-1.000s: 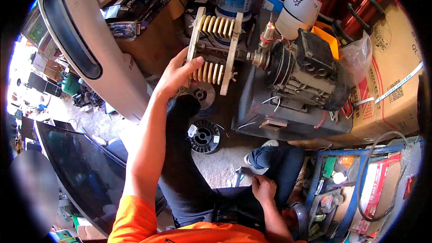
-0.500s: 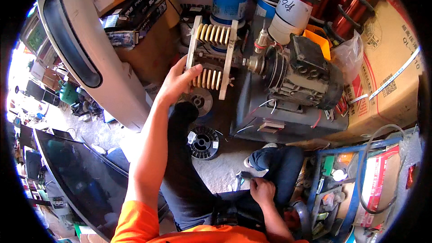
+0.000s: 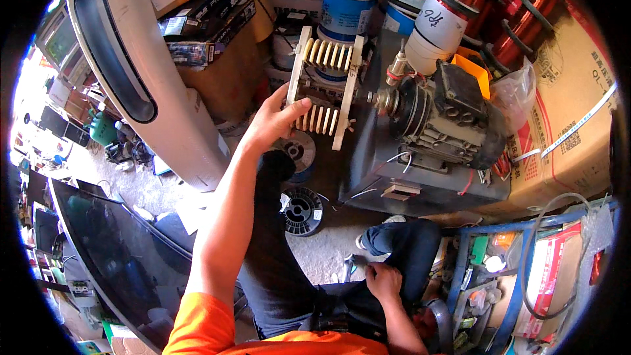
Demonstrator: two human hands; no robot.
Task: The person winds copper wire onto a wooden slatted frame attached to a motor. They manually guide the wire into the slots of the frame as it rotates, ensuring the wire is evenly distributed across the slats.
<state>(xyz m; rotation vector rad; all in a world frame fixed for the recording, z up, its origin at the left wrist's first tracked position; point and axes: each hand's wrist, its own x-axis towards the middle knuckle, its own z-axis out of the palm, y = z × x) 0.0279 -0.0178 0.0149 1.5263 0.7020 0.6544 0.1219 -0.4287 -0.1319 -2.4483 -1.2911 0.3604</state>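
Observation:
At the upper middle stands a coil winding former (image 3: 322, 85), made of two pale boards with cream ribbed blocks between them. My left hand (image 3: 271, 121) is closed on its left board near the lower blocks, thumb in front; the other fingers are partly hidden behind. Just to the right, a metal shaft end (image 3: 381, 100) points at the former from a dusty electric motor (image 3: 453, 115). Whether shaft and former are joined, I cannot tell. Low in the picture, my right hand (image 3: 384, 281) rests on my thigh with curled fingers, and no object shows in it.
The motor sits on a dark grey box (image 3: 368, 177). Copper wire spools (image 3: 526, 23) and blue buckets (image 3: 350, 10) crowd the back. A black spool (image 3: 302, 212) lies on the floor. At right are a large carton (image 3: 565, 79) and a blue-framed rack (image 3: 527, 260); a white casing (image 3: 177, 131) leans left.
The whole view has shifted slightly, so the former, motor and buckets appear further right and lower. My left hand keeps its hold on the former; my right hand stays on my thigh.

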